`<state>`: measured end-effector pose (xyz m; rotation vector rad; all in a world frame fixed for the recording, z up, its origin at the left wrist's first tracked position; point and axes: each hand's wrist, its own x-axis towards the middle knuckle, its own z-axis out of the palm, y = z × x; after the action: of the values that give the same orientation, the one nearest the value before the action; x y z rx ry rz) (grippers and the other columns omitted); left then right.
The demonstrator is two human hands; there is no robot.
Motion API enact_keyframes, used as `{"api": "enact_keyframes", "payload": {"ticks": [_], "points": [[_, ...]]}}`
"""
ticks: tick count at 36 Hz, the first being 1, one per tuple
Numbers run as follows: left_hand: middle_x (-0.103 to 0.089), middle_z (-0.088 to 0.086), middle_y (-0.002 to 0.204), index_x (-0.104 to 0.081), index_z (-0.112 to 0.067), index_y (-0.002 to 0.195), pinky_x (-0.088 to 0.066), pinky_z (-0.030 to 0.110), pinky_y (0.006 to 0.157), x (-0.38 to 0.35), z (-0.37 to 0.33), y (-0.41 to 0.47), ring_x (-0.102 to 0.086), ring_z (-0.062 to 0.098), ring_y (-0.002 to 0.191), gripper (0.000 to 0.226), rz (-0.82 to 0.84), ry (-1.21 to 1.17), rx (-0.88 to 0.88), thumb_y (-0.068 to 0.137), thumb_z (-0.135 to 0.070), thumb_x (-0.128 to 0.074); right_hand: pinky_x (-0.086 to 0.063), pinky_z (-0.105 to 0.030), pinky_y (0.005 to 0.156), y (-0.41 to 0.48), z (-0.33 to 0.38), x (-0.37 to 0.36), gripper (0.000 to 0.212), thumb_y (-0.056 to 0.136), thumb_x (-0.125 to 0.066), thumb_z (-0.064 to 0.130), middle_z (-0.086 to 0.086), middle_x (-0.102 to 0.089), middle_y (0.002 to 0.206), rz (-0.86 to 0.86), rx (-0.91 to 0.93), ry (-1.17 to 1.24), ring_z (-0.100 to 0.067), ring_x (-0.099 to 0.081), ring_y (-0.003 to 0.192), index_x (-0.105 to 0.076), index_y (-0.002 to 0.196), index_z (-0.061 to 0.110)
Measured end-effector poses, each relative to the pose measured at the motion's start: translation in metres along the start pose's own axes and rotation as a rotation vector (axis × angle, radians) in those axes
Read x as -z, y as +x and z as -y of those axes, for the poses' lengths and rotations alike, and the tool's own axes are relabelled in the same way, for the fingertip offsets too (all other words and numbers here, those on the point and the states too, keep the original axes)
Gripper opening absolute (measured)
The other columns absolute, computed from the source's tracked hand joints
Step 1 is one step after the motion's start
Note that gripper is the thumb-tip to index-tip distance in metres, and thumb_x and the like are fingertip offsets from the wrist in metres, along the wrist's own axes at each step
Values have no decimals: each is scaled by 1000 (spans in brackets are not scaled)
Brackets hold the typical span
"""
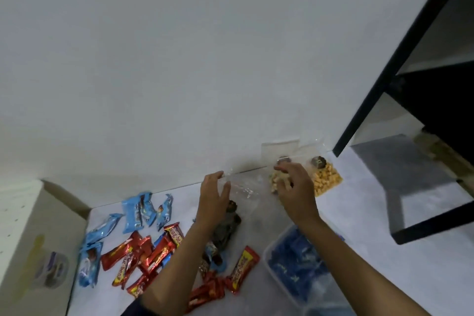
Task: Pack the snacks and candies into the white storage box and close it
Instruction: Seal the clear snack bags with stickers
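Nearest, on the right, the translucent white plastic storage box (268, 251) stands open, holding blue packets. Red foil candy bars (143, 254) lie scattered to its left. The left hand (214, 197) touches a clear bag of dark candies (228, 228), grip unclear. The right hand (295, 187) curls round a clear bag of pale snacks (274, 179).

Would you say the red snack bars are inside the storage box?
No, the red snack bars lie on the table, outside the storage box.
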<state>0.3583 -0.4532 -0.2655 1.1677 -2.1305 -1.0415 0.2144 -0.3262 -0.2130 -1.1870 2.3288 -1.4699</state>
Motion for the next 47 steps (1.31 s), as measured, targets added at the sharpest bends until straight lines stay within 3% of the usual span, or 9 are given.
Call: {"api": "enact_keyframes", "payload": {"ticks": [2, 5, 11, 21, 25, 29, 36, 41, 47], "points": [[-47, 12, 130, -45, -7, 131, -34, 30, 104, 9, 12, 4, -44, 23, 122, 40, 75, 27, 50, 95, -24, -50, -37, -9, 86, -18, 2, -21, 37, 78, -56, -9, -9, -55, 112, 66, -132, -12, -21, -55, 103, -61, 111, 7], [-41, 13, 137, -37, -8, 138, -31, 31, 106, 16, 25, 10, -40, 24, 127, 47, 214, 20, 103, 96, -27, -47, -38, -31, 100, -40, 0, -49, 50, 86, -55, 4, -11, -36, 136, 225, -348, -59, -27, -41, 123, -41, 133, 13], [-39, 11, 143, -30, -12, 143, -33, 36, 108, 12, 38, 14, -37, 26, 131, 54, 407, 15, 52, 95, -28, -49, -30, -34, 106, -58, -2, -81, 66, 88, -54, 13, -16, -28, 143, 257, -608, -62, -29, -31, 132, -19, 145, 12], [-42, 15, 129, -25, -10, 145, -36, 19, 88, 2, 42, 12, -48, 18, 105, 64, 399, -84, 79, 90, -9, -57, -42, -36, 90, -49, -14, -96, 47, 87, -55, 7, -13, -49, 117, 33, -695, 63, -30, -50, 110, -38, 130, 6], [-42, 6, 113, -30, -15, 144, -42, 4, 68, 6, 35, 6, -48, 11, 85, 62, 320, -169, 77, 89, -6, -57, -42, -18, 75, -49, -3, -93, 36, 89, -53, 4, -4, -51, 113, -120, -619, 165, -16, -52, 95, -47, 124, 8], [-48, 3, 108, -38, -11, 140, -48, 16, 73, 18, 23, -10, -51, 14, 87, 57, 171, -306, 82, 87, -2, -58, -43, -2, 62, -49, 17, -80, 20, 87, -61, 7, -3, -57, 98, -257, -460, 286, -9, -56, 78, -56, 107, 9], [-51, 3, 85, -41, -7, 133, -41, 12, 59, 58, -33, -51, -49, 3, 70, 41, -76, -554, 10, 94, 4, -42, -49, -17, 63, -45, 55, -39, 21, 84, -65, 6, 5, -57, 67, -168, -239, 445, -7, -57, 65, -56, 75, 22], [-64, 3, 97, -55, -15, 119, -52, 15, 81, 85, -72, -95, -65, 7, 90, 25, -242, -600, -47, 95, -16, -50, -51, -37, 75, -54, 80, -1, 27, 84, -64, 2, 1, -57, 78, -6, -127, 572, -20, -59, 78, -48, 83, 23], [-67, 1, 84, -62, -10, 99, -54, 29, 82, 93, -90, -144, -65, 13, 82, 15, -340, -581, -50, 94, -18, -50, -51, -31, 71, -78, 89, 44, 27, 84, -64, 1, 0, -59, 75, 216, -28, 510, -6, -61, 68, -51, 88, 24]]}}
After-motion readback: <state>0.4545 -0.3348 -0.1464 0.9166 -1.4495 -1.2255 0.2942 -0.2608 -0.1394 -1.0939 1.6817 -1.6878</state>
